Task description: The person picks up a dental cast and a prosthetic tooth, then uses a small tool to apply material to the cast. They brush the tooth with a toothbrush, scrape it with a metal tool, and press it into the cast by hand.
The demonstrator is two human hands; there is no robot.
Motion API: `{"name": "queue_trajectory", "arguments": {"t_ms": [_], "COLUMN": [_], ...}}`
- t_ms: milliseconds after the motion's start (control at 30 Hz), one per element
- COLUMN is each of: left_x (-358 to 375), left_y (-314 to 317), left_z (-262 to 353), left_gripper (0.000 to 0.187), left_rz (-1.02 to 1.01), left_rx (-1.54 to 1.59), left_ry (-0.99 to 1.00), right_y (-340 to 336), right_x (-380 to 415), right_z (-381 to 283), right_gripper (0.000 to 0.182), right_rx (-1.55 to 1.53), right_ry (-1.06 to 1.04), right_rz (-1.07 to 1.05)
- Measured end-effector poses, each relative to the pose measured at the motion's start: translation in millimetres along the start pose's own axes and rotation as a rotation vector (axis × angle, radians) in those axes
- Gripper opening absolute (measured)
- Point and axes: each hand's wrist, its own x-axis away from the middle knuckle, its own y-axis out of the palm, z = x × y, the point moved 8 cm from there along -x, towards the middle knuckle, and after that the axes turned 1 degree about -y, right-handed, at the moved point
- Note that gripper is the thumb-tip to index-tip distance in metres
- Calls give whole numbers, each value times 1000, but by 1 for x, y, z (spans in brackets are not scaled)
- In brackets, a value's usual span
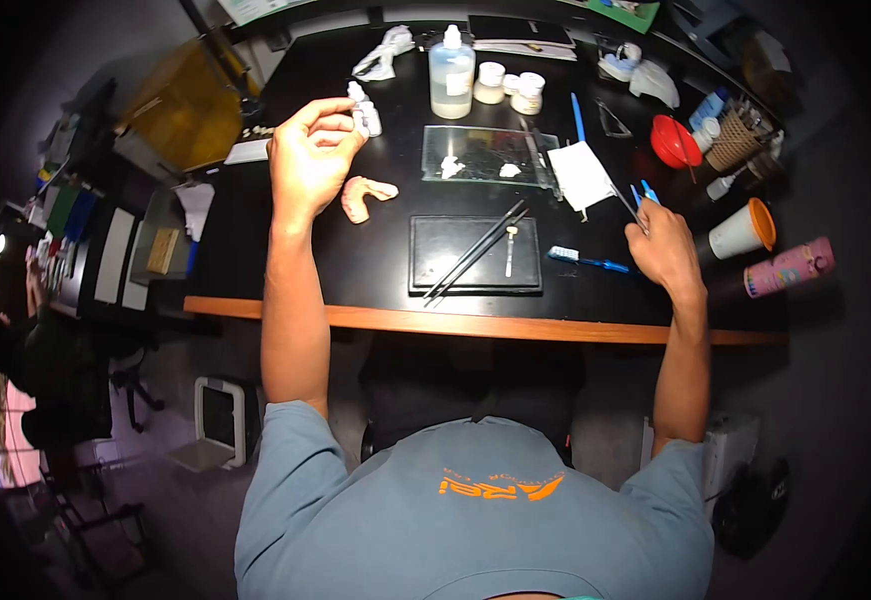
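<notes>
My left hand (313, 160) is raised over the left of the desk, fingers curled in toward the thumb. A small white dropper bottle (364, 110) shows right at its fingertips; I cannot tell what the fingers hold. Below the hand lies a pink, curved dental model (359, 198). My right hand (667, 245) is closed around a thin dark tool (627, 205), which points toward a white paper pad (581, 177). Blue prongs (645, 191) stick up just beyond its knuckles. To the left of this hand is a blue toothbrush (587, 260).
A flat black case (433, 238) carries crossed tweezers (475, 250). Behind it, a glass slab (475, 142) bears white lumps. A large dropper bottle (451, 80) and small jars (526, 95) stand farther back. At right are a red bowl (673, 141), a cup (740, 232) and a pink can (788, 267).
</notes>
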Motion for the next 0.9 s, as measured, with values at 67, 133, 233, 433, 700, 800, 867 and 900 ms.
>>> {"name": "queue_trajectory", "arguments": {"t_ms": [67,133,233,433,700,800,867,900], "left_x": [2,3,5,7,8,10,9,9], "left_y": [-9,-7,5,28,32,30,22,18], "left_z": [-16,-25,-18,-23,-29,-23,-22,-21], "left_gripper": [28,23,18,16,19,21,25,26], "left_rz": [-69,-172,-364,-637,-656,-639,-574,-540], "left_rx": [-111,-138,-345,-483,-463,-414,-357,-329], "left_ry": [-56,-56,103,153,64,15,50,66], "right_y": [3,3,7,8,1,4,2,1], "right_x": [6,11,16,26,36,35,37,38], "right_z": [8,12,17,20,21,23,19,17], "right_gripper": [23,23,22,18,16,18,20,21], "right_rx": [-15,-59,-117,-184,-231,-224,-202,-192], "right_ry": [8,-24,-10,-26,-1,20,17,15], "right_rz": [-30,-28,-39,16,58,32,8,-5]}}
